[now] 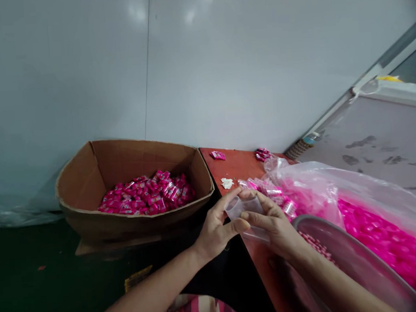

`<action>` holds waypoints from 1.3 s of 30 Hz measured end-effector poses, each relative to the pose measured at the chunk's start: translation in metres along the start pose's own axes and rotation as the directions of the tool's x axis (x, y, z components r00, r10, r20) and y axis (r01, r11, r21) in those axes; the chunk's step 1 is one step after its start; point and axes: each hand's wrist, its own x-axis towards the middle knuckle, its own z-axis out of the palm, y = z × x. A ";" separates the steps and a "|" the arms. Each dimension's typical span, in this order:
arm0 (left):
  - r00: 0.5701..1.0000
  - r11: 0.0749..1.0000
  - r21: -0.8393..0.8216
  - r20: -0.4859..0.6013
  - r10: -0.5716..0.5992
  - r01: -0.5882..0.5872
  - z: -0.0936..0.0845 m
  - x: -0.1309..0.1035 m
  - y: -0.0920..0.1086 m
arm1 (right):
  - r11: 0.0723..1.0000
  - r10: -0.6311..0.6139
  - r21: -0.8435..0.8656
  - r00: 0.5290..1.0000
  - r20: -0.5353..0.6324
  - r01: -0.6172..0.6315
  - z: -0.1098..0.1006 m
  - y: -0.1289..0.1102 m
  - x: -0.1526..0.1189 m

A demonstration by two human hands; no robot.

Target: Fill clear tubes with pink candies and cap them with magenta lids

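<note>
My left hand [214,228] and my right hand [279,227] meet over the edge of the red table. Between them they hold clear plastic tubes [234,208], one with its round opening turned up toward me. Both thumbs press on the tubes from the near side, and the fingers curl around the far side. My fingers partly hide the tubes, so their exact number is unclear. Just beyond my right hand lie pink-and-clear wrapped pieces [268,189]. A grey basin [360,254] with small pink-and-white pellets [318,247] sits beside my right forearm.
A cardboard box [77,185] at the left holds many pink wrapped packets [149,194]. On the red table [230,166] lie a pink packet [217,155], a dark pink bundle [262,154] and white scraps [226,183]. A clear bag [390,228] of bright pink pieces lies at the right.
</note>
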 end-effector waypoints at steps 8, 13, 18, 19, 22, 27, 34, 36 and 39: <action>0.992 0.992 0.096 -0.090 0.087 -0.079 0.002 0.003 0.008 | 1.000 0.020 -0.012 0.999 0.047 -0.019 0.000 0.008 0.006; 0.950 0.990 0.045 -0.279 0.141 -0.134 -0.010 0.008 0.010 | 0.986 0.059 0.153 0.998 0.021 -0.062 0.003 0.011 0.015; 0.901 0.980 0.190 -0.414 0.129 -0.053 -0.029 0.011 0.011 | 0.975 0.151 0.164 0.988 -0.015 -0.147 -0.001 0.015 0.021; 0.905 0.975 0.224 -0.411 0.111 -0.017 -0.031 0.011 0.011 | 0.976 0.167 0.143 0.986 -0.023 -0.162 -0.001 0.016 0.021; 0.940 0.951 0.297 -0.340 0.027 0.080 -0.030 0.011 0.011 | 0.989 0.150 0.016 0.988 -0.019 -0.150 0.001 0.019 0.021; 0.987 0.962 0.244 -0.135 -0.093 0.124 -0.020 0.009 0.009 | 0.969 0.010 -0.247 1.000 0.006 -0.008 0.005 0.022 0.020; 0.978 0.848 0.530 -0.164 0.127 -0.022 -0.008 0.011 0.009 | 0.969 -0.042 -0.242 0.998 0.047 0.053 0.005 0.028 0.026; 0.959 0.917 0.398 -0.251 0.133 -0.023 -0.011 0.012 0.009 | 0.997 0.020 -0.079 1.000 0.020 -0.018 0.006 0.028 0.030; 0.929 0.961 0.273 -0.343 0.143 -0.047 -0.022 0.011 0.011 | 0.966 0.128 0.231 0.991 -0.039 -0.115 0.006 0.027 0.038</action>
